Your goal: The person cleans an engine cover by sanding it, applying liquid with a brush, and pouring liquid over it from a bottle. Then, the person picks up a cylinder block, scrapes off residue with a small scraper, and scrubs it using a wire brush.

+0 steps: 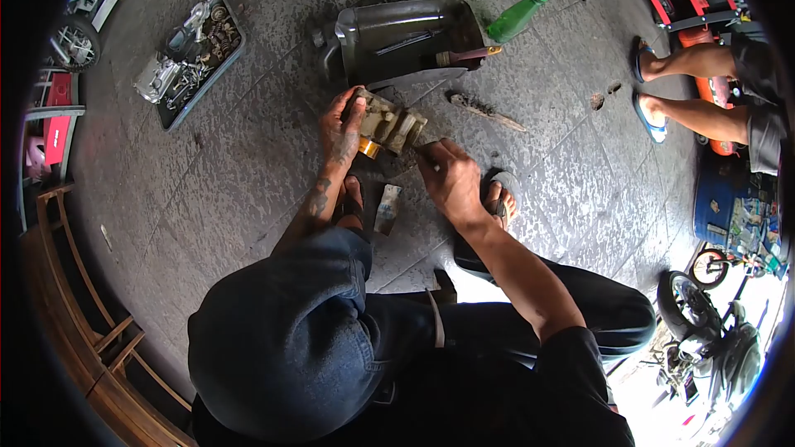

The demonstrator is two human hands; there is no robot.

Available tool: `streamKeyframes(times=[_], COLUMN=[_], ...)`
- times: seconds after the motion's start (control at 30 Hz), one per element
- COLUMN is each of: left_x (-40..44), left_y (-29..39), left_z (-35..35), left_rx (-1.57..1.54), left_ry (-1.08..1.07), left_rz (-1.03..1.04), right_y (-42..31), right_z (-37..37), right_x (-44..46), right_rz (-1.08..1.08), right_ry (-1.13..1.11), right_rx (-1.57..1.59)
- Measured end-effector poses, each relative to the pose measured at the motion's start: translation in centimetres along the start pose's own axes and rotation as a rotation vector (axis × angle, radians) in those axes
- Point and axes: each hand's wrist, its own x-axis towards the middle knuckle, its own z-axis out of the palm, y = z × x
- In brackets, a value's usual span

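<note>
Currently in the left hand: a worn metal casting (pixel 387 120), gripped at its left end by the left hand (pixel 341 126) with the fingers wrapped round it.
At the casting's right: the right hand (pixel 454 182), fingers curled narrow by its near right corner; whether it pinches anything cannot be told.
Casting's place: between the two hands, above the floor, on the near side of a dark basin (pixel 406 7); a gold-colored piece (pixel 368 147) shows at its near edge.
Floor: gray, scuffed and tiled (pixel 273 116), with a pale packet (pixel 387 209) lying between the feet and a worn strip of debris (pixel 489 112) to the right of the casting.
Far side: the basin, a brush (pixel 470 55) resting across its right end, and a green bottle (pixel 512 21) lying just beside it.
Left: a parts tray (pixel 207 83) and, nearer, a wooden frame (pixel 70 314).
Right: another person's legs (pixel 700 116) in sandals; nearer, a parked motorcycle (pixel 720 339).
Count: one casting, one basin, one brush, one green bottle, one packet, two legs of the other person; the tray's heaped pieces are too jumbled to number.
</note>
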Motion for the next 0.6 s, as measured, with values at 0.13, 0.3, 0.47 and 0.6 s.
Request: streamKeyframes(times=[0.13,0.3,0.47,0.6], left_x=[-0.3,0.1,-0.2,-0.2], left_y=[-0.2,0.2,1.0,0.4], left_z=[-0.1,0.0,0.2,0.1], left_rx=[-0.072,0.038,0.069,0.023], left_ry=[-0.008,0.009,-0.012,-0.003], left_rz=[-0.070,0.002,-0.025,-0.038], right_y=[1.1,1.1,1.3,0.4], right_z=[-0.4,-0.9,-0.9,-1.5], right_x=[2.5,3.3,2.8,0.0], right_rz=[0.094,-0.064,-0.034,-0.151], right_ry=[0.043,-0.036,-0.063,-0.177], right_rx=[-0.066,-0.137,-0.117,-0.054])
